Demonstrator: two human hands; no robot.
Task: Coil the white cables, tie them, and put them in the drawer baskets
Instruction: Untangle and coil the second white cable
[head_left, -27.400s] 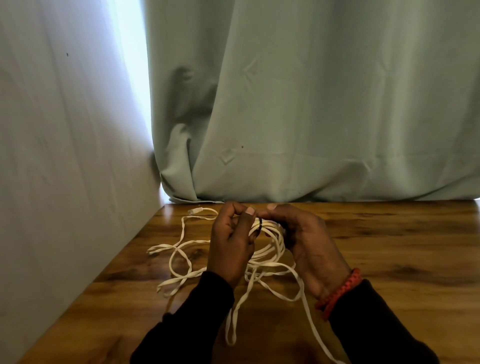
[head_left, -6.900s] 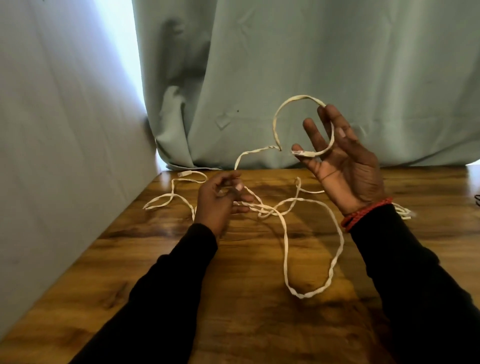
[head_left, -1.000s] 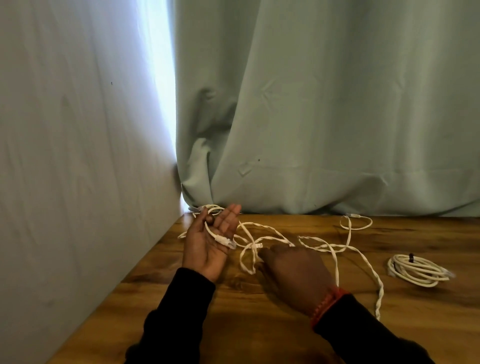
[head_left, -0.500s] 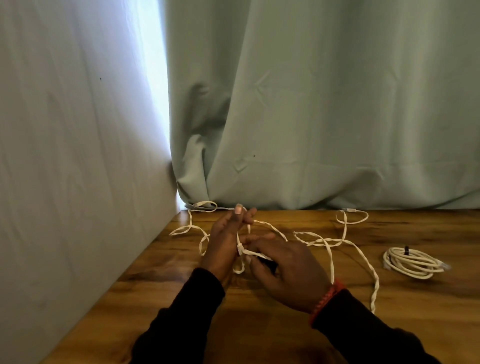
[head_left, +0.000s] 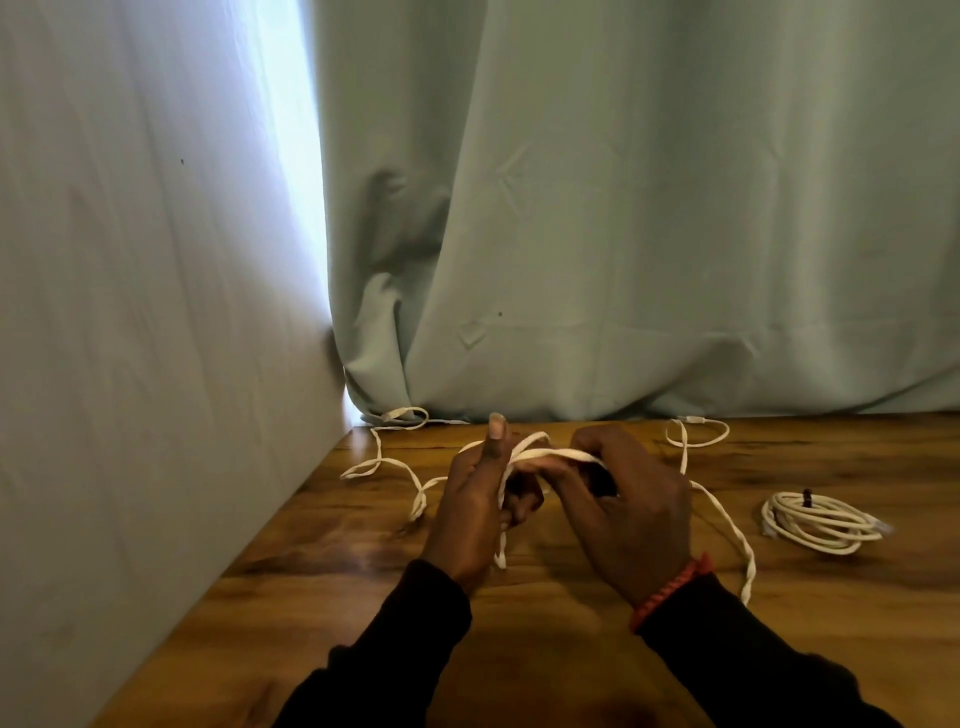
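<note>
Both hands at work over the wooden table (head_left: 519, 649), close together at its middle. Left hand (head_left: 478, 499) curled round the first turns of the loose white cable (head_left: 724, 525), thumb standing straight up, one short end dangling below the palm. Right hand (head_left: 623, 499) pinching the same strand just beside the left and leading it across the left's fingers. Rest of that cable sprawled flat on the table: loops trailing left toward the wall (head_left: 156, 364) and the foot of the curtain (head_left: 623, 234), a twisted run curving off to the right past the red wristband (head_left: 667, 592), one end lying near the curtain hem. Farther right, well apart from the hands, a finished coil (head_left: 821, 522) resting with a dark tie (head_left: 807, 496) round it. No drawer or basket in view. Likely trouble from here: twists already visible in the right-hand run carrying into the coil and making the turns kink or spring apart; the left-hand loops crossing over themselves and drawing into a knot when pulled in; the far end by the curtain snagging under the hem; a slack pinch letting the few turns slip off the left's fingers; the trailing strand dragging sideways into the finished coil and disturbing it.
</note>
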